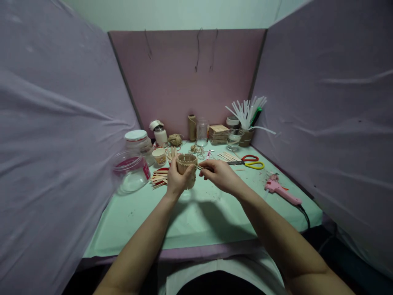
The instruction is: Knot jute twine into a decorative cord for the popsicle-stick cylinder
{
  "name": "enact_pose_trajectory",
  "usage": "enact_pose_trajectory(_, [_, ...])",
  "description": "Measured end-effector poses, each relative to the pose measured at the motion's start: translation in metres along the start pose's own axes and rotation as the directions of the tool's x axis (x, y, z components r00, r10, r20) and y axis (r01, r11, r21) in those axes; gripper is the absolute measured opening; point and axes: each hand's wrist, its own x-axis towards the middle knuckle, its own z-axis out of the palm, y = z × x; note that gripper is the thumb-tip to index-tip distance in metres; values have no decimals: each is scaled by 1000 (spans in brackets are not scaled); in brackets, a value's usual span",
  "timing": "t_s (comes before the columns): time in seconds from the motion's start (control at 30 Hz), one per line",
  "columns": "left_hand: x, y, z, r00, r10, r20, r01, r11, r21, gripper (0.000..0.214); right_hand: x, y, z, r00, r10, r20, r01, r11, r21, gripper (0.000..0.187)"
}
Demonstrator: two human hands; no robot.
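Observation:
A small round cup (190,180), tan and seemingly built of wooden craft sticks with a braided rim, is held upright above the table. My left hand (178,177) wraps round its left side, with the thumb across the front. Just to the right of the cup, my right hand (218,174) is closed in a pinch. A thin strand of twine (199,166) runs from the cup's side to those fingertips. Behind the hands lies a tangle of loose twine (196,150).
Red- and yellow-handled scissors (245,162) and a pink glue gun (282,191) with its cord lie to the right. Craft sticks (159,178), an open clear jar (130,174) and a paper cup (159,156) stand left. White glue sticks (245,112) fill a pot at the back right.

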Motion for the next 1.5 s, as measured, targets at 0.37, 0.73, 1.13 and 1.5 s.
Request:
enact_pose_trajectory(0.37, [-4, 3, 4, 995, 52, -91, -49, 998, 31, 65, -8, -2, 17, 982, -101, -162, 67, 977, -204, 17])
enact_pose_trajectory(0.73, [-7, 0, 5, 989, 86, -122, -84, 996, 20, 68, -14, -5, 24, 943, -250, -217, 153, 911, -383, 17])
enact_pose_trajectory(1.13, [-13, -8, 7, 965, 211, -153, -223, 973, -61, 71, -24, -6, 32, 890, -378, -255, 264, 883, -387, 17])
enact_pose_trajectory(1.5, [-18, -8, 8, 949, 281, -142, -300, 944, -140, 72, -31, -3, 38, 794, -497, -352, 346, 844, -411, 12])
